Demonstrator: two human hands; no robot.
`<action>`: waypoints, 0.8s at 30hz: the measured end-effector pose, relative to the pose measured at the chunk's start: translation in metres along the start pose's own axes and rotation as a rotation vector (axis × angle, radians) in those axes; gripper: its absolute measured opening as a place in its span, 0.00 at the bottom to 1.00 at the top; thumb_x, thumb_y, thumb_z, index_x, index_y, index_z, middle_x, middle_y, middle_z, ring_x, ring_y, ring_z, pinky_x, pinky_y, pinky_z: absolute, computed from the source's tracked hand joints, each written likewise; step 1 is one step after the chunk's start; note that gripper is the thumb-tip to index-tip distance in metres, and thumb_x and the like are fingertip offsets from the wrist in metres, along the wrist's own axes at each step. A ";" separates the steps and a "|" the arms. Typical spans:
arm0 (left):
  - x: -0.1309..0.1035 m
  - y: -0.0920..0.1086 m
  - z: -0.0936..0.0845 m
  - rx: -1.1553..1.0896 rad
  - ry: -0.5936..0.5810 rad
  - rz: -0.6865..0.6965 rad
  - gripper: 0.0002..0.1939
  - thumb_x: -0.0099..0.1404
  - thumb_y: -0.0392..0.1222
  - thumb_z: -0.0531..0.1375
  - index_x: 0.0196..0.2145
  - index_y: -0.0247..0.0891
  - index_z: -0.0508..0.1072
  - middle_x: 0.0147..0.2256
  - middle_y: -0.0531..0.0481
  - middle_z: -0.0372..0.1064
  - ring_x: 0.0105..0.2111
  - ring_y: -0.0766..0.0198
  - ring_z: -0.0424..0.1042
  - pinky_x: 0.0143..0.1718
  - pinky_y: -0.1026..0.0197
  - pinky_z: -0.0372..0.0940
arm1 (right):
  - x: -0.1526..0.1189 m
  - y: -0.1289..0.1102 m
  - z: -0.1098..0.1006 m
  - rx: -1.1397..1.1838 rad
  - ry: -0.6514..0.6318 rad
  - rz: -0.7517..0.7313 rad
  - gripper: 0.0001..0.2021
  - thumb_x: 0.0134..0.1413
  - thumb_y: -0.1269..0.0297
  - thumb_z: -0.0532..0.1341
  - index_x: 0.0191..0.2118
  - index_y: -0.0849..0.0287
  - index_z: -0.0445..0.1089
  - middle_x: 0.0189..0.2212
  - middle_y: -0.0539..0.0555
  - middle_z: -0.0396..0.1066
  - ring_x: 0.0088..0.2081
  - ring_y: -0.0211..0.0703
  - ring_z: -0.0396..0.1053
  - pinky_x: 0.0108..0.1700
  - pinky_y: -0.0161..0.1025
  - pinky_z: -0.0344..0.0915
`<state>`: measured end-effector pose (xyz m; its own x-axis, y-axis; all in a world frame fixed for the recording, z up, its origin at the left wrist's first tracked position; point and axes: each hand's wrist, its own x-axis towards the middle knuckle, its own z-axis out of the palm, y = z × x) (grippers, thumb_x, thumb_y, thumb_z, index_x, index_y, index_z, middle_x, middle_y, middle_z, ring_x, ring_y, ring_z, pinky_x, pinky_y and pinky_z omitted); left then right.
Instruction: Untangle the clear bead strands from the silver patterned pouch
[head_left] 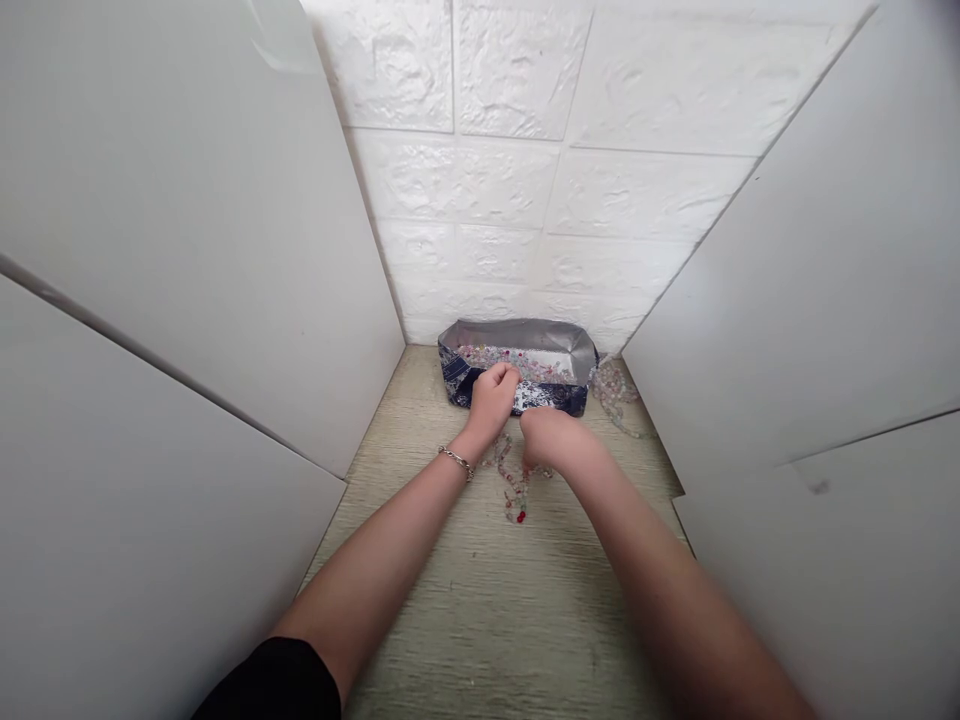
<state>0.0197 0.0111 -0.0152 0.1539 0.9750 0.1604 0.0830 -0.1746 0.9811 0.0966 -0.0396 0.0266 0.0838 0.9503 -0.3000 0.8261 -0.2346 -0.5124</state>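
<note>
My left hand (494, 390) is closed in a pinch at the front rim of a shallow dark blue patterned pouch (457, 384) with a silvery lining. What it pinches is too small to make out. Loose small beads (487, 356) in pink, red and clear tones lie inside the pouch. Just below and to the right, my right hand (553, 437) is curled downward, its fingers closed at a strand of beads (512, 495) and partly hidden by the hand. That strand lies in loops on the floor in front of the pouch, with a red bead near its lower end.
More bead strands (615, 385) lie in a heap to the right of the pouch. Behind it stands a white brick-pattern wall (495, 180). White panels (187, 200) close in on both sides of the pale wood-grain floor (480, 610).
</note>
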 end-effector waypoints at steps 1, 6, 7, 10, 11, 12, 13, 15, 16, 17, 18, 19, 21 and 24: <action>0.000 0.000 0.000 -0.002 0.000 0.002 0.09 0.53 0.41 0.48 0.19 0.36 0.59 0.16 0.57 0.50 0.19 0.72 0.49 0.23 0.66 0.47 | 0.000 0.000 0.000 -0.016 -0.008 -0.008 0.24 0.05 0.85 0.64 0.04 0.60 0.44 0.12 0.49 0.54 0.31 0.55 0.65 0.35 0.53 0.58; 0.000 0.000 0.000 -0.004 -0.001 0.011 0.10 0.54 0.42 0.48 0.19 0.36 0.59 0.16 0.57 0.49 0.20 0.72 0.49 0.23 0.66 0.47 | -0.004 -0.005 -0.003 -0.204 -0.070 -0.018 0.16 0.13 0.82 0.65 0.09 0.61 0.57 0.20 0.59 0.65 0.34 0.57 0.66 0.35 0.51 0.60; 0.000 0.000 0.000 0.002 0.000 0.011 0.10 0.54 0.42 0.48 0.19 0.36 0.59 0.16 0.57 0.49 0.20 0.72 0.49 0.23 0.66 0.46 | -0.005 -0.007 -0.005 -0.262 -0.097 0.002 0.13 0.15 0.81 0.66 0.12 0.62 0.61 0.23 0.61 0.67 0.34 0.57 0.67 0.35 0.50 0.61; -0.001 0.001 0.000 0.020 0.007 0.010 0.10 0.54 0.42 0.48 0.19 0.36 0.60 0.16 0.57 0.50 0.20 0.72 0.49 0.23 0.66 0.46 | -0.007 -0.011 -0.011 -0.430 -0.218 0.059 0.15 0.20 0.75 0.67 0.25 0.65 0.70 0.31 0.63 0.69 0.35 0.53 0.67 0.35 0.44 0.62; -0.001 0.001 0.000 0.025 0.009 0.009 0.10 0.54 0.42 0.48 0.19 0.36 0.59 0.16 0.57 0.50 0.20 0.72 0.49 0.23 0.66 0.46 | -0.008 -0.012 -0.013 -0.476 -0.251 0.065 0.17 0.22 0.73 0.66 0.30 0.65 0.71 0.33 0.62 0.69 0.36 0.51 0.67 0.35 0.42 0.63; -0.001 0.001 0.000 0.028 0.010 0.006 0.10 0.54 0.42 0.48 0.19 0.36 0.59 0.16 0.57 0.50 0.20 0.72 0.49 0.23 0.67 0.46 | -0.008 -0.012 -0.014 -0.513 -0.274 0.064 0.20 0.24 0.72 0.66 0.33 0.64 0.71 0.35 0.62 0.69 0.37 0.50 0.67 0.36 0.41 0.63; 0.000 0.001 0.000 0.031 0.011 0.006 0.10 0.54 0.42 0.48 0.19 0.36 0.59 0.16 0.57 0.50 0.20 0.72 0.50 0.23 0.67 0.47 | -0.008 -0.012 -0.015 -0.539 -0.287 0.059 0.21 0.26 0.70 0.66 0.36 0.64 0.70 0.36 0.62 0.69 0.38 0.50 0.67 0.36 0.40 0.63; 0.000 0.001 0.000 0.034 0.012 0.009 0.10 0.54 0.42 0.48 0.19 0.36 0.59 0.16 0.57 0.50 0.20 0.72 0.50 0.23 0.67 0.47 | -0.008 -0.011 -0.014 -0.565 -0.287 0.044 0.23 0.29 0.69 0.65 0.40 0.64 0.69 0.37 0.63 0.68 0.38 0.50 0.67 0.36 0.39 0.63; 0.001 0.000 0.000 0.033 0.012 0.012 0.10 0.54 0.42 0.48 0.19 0.36 0.59 0.16 0.57 0.50 0.20 0.72 0.50 0.23 0.67 0.47 | -0.008 -0.011 -0.014 -0.570 -0.286 0.038 0.24 0.29 0.69 0.65 0.41 0.65 0.68 0.38 0.63 0.68 0.39 0.50 0.67 0.36 0.39 0.63; 0.001 0.000 0.000 0.031 0.011 0.016 0.10 0.54 0.42 0.48 0.19 0.36 0.59 0.16 0.57 0.50 0.20 0.72 0.50 0.23 0.67 0.47 | -0.008 -0.011 -0.013 -0.575 -0.284 0.032 0.24 0.30 0.69 0.64 0.42 0.65 0.68 0.38 0.63 0.68 0.39 0.51 0.67 0.36 0.39 0.63; 0.001 -0.001 0.000 0.028 0.009 0.019 0.10 0.54 0.42 0.48 0.19 0.36 0.59 0.16 0.57 0.50 0.20 0.72 0.50 0.23 0.67 0.47 | -0.009 -0.012 -0.012 -0.580 -0.285 0.025 0.24 0.30 0.70 0.64 0.42 0.65 0.68 0.38 0.64 0.68 0.39 0.51 0.67 0.35 0.39 0.63; 0.001 -0.001 0.000 0.025 0.008 0.022 0.10 0.54 0.42 0.48 0.19 0.36 0.59 0.16 0.57 0.50 0.20 0.72 0.50 0.23 0.67 0.47 | -0.010 -0.014 -0.011 -0.584 -0.285 0.020 0.24 0.30 0.70 0.64 0.42 0.66 0.68 0.38 0.64 0.68 0.38 0.51 0.67 0.35 0.39 0.63; 0.001 -0.002 0.000 0.019 0.004 0.021 0.10 0.54 0.42 0.48 0.19 0.36 0.59 0.16 0.57 0.50 0.20 0.72 0.50 0.23 0.67 0.46 | -0.013 -0.016 -0.013 -0.588 -0.283 0.012 0.21 0.31 0.72 0.62 0.40 0.66 0.69 0.37 0.64 0.68 0.38 0.50 0.67 0.34 0.39 0.62; 0.001 -0.001 0.000 0.007 0.008 0.015 0.10 0.54 0.42 0.48 0.19 0.36 0.60 0.16 0.57 0.50 0.20 0.72 0.50 0.23 0.67 0.47 | -0.013 -0.013 -0.025 -0.517 -0.293 -0.029 0.12 0.33 0.74 0.59 0.32 0.67 0.71 0.30 0.63 0.69 0.31 0.46 0.67 0.29 0.36 0.61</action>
<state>0.0196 0.0119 -0.0163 0.1469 0.9734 0.1761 0.0872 -0.1901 0.9779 0.0990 -0.0440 0.0574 -0.0390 0.8416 -0.5387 0.9962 -0.0096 -0.0870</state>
